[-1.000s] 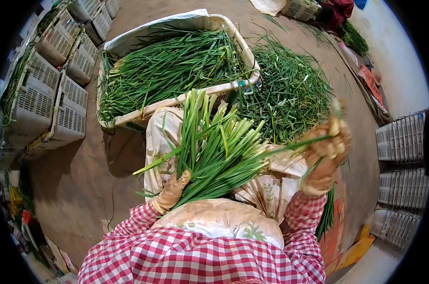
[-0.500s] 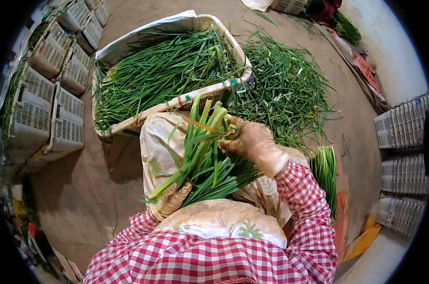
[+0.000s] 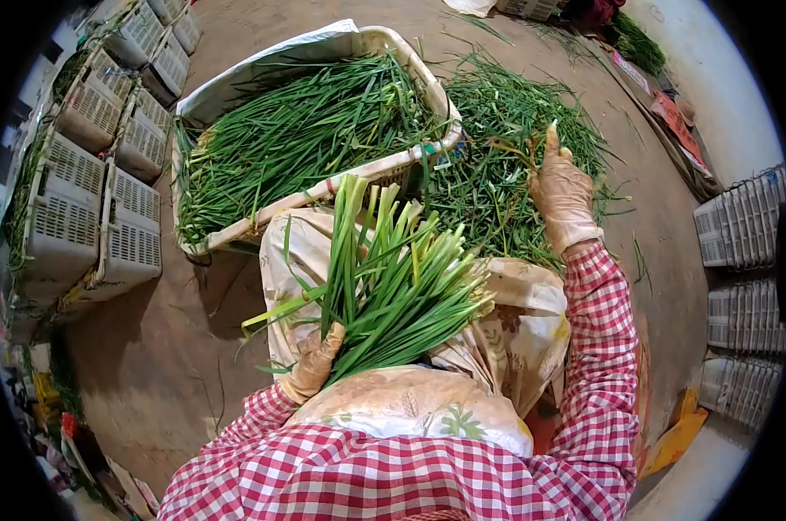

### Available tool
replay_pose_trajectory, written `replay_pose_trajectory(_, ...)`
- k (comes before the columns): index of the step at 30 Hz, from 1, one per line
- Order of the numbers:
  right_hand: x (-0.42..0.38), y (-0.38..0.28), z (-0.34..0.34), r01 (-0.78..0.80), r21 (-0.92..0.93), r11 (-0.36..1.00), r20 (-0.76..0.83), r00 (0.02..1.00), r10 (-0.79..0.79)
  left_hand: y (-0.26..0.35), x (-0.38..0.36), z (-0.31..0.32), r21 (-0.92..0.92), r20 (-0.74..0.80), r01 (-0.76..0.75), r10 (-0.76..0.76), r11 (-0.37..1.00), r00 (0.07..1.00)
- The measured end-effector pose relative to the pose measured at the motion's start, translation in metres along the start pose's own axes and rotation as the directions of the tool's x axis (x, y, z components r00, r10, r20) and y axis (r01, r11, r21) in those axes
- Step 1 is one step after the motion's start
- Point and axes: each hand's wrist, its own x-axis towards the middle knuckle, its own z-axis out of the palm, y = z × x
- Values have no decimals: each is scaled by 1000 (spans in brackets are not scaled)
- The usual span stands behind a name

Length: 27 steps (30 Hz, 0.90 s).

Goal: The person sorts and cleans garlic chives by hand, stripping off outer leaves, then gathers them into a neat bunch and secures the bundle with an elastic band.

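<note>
My left hand (image 3: 315, 363), in a tan glove, is closed round the leafy lower end of a bunch of garlic chives (image 3: 401, 295). The bunch lies across my lap, its pale stem ends fanned away from me and to the right. My right hand (image 3: 563, 189), gloved too, is stretched out over a heap of loose green leaves (image 3: 506, 208) on the floor. Its index finger points away from me, and nothing shows gripped in it. Brownish withered leaves (image 3: 516, 153) hang just left of its fingers, over the heap.
A large lined basket (image 3: 332, 184) full of chives stands before my knees. Stacked plastic crates (image 3: 63, 204) line the left side, and more crates (image 3: 740, 226) stand by the right wall. A yellow object (image 3: 675, 438) lies at the lower right.
My right hand has left the stems and swung right, out over the heap, and its fingers have opened. The bunch in my left hand has fanned out, showing more stem ends.
</note>
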Motion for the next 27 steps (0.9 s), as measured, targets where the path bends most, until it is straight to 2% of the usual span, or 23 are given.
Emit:
replay_pose_trajectory(1,0,-1,-4,-20,-49,999,41,999,22,0,0,0,31,29,0,-1,1000,1000)
replay_pose_trajectory(2,-3,0,-9,-22,220,975,207,978,-25,1,0,1,62,57,-1,-3,998,998)
replay_pose_trajectory(3,-13,-15,-33,-66,468,881,349,930,-116,-9,-5,4,60,56,1,-5,998,998)
replay_pose_trajectory(4,-27,-26,-39,-112,771,627,337,907,-252,-25,-11,7,207,47,-109,102,972,994)
replay_pose_trajectory(5,-38,-36,-43,-179,945,272,274,888,-368,-18,-11,3,85,83,-26,19,996,996)
replay_pose_trajectory(6,-41,-48,-49,260,854,450,-45,900,-434,-12,-11,-1,-35,119,68,-64,997,991)
replay_pose_trajectory(7,-44,-58,-53,626,552,551,-321,769,-553,-2,-9,-6,-144,153,168,-146,975,977)
replay_pose_trajectory(8,-52,-65,-54,661,517,543,-280,731,-622,11,-6,-7,12,124,132,-132,991,983)
replay_pose_trajectory(10,-63,-75,-44,690,492,531,-168,674,-719,19,-4,-4,167,99,96,-114,981,989)
replay_pose_trajectory(11,-60,-78,-40,646,486,588,52,650,-758,20,-4,-4,30,113,138,-141,990,984)
replay_pose_trajectory(12,-59,-78,-36,672,440,595,71,635,-770,20,-4,-3,-106,129,180,-165,978,978)
replay_pose_trajectory(14,-57,-75,-29,699,395,596,91,616,-782,7,-4,0,-57,102,151,-145,987,984)
replay_pose_trajectory(15,-55,-72,-25,683,495,537,81,579,-811,2,-4,1,-5,78,125,-124,992,989)
replay_pose_trajectory(16,-52,-66,-20,654,591,473,68,544,-837,29,4,-4,-95,131,218,-205,971,970)
replay_pose_trajectory(17,-48,-60,-11,579,758,300,-97,555,-826,35,7,-3,-95,136,223,-210,970,968)
replay_pose_trajectory(19,-47,-57,-8,672,678,298,-188,550,-814,40,8,0,-243,121,198,-173,950,977)
replay_pose_trajectory(20,-50,-56,-6,665,681,307,-181,559,-809,30,7,-4,-144,164,218,-194,965,967)
replay_pose_trajectory(22,-53,-56,-3,443,821,361,-20,654,-757,57,13,-2,-144,135,164,-145,976,980)
replay_pose_trajectory(23,-54,-54,-2,438,822,365,-15,657,-754,66,15,-2,-145,92,109,-97,983,991)
replay_pose_trajectory(25,-55,-51,-3,564,732,384,-134,671,-729,60,14,-3,-155,151,158,-134,975,979)
replay_pose_trajectory(26,-53,-49,-4,754,551,358,-317,586,-746,59,15,-3,-290,191,210,-159,934,969)
replay_pose_trajectory(27,-50,-48,-5,751,555,358,-316,588,-745,57,16,-3,-416,233,260,-175,871,957)
